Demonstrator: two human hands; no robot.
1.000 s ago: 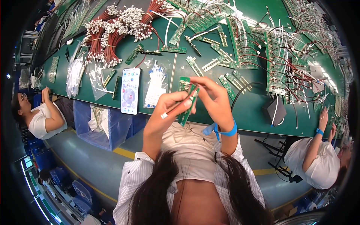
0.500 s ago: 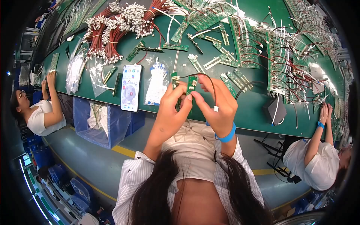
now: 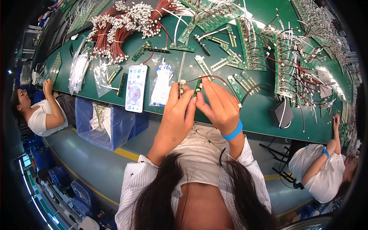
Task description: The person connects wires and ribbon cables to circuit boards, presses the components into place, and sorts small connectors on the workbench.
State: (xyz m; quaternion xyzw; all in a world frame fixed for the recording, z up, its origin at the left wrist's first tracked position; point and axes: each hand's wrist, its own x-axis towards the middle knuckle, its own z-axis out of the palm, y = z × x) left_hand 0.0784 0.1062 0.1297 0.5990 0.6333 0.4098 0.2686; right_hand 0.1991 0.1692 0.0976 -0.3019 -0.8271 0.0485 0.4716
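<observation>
The left hand (image 3: 177, 111) pinches a narrow strip-shaped circuit board (image 3: 181, 88) between thumb and fingers, and the right hand (image 3: 218, 105), wearing a blue wristband (image 3: 232, 131), closes its fingertips on a small green circuit board (image 3: 197, 86) with a red wire (image 3: 214, 78) looping off it; both pieces are held just above the near edge of the green workbench (image 3: 260, 111), close together, though whether they touch cannot be told. Left of the hands, clear plastic bags (image 3: 162, 82) holding small white parts lie flat beside a smartphone (image 3: 136, 87) with its screen lit. Under the bench edge, a blue bin (image 3: 111, 120) lined with clear plastic holds what looks like more packets. Farther back, bundles of red wires with white connectors (image 3: 122, 23) and many green boards with wiring (image 3: 280, 57) crowd the surface, leaving only a bare strip along the near right edge. Below lies a grey floor with a yellow line (image 3: 126, 153). A seated person (image 3: 42, 111) works at the left, and another person (image 3: 322, 168) at the right.
</observation>
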